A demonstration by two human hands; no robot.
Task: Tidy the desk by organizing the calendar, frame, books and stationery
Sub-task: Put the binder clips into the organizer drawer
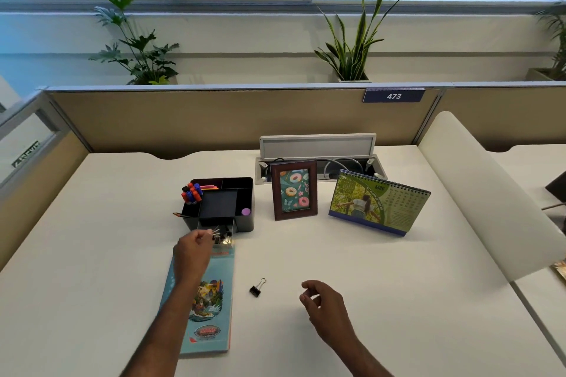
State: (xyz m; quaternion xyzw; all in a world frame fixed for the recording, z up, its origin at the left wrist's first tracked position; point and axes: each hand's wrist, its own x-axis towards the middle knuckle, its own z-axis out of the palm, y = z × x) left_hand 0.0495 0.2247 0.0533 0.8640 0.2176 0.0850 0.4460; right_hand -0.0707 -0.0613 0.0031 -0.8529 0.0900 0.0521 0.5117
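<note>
the left hand point(193, 249) pinches the wire handles of a small black clip point(216, 236) between its fingertips, right at the open little drawer point(218, 231) at the front of the black box point(221, 204). more clips sit in that drawer. the left arm lies over a blue book point(211, 300), which is flat on the white desk point(382, 285) with its long side running from the person toward the box. the right hand point(321, 304) is held just above the desk with its fingers curled loosely and nothing in them. another clip point(258, 288) lies on the desk between the two hands, near the book, its wire handles pointing up and away to the right. red and blue pens point(192, 191) stand in the box's back left corner. the brown picture frame point(294, 190) stands upright beside the box, and the green calendar point(379, 202) stands to its right.
</note>
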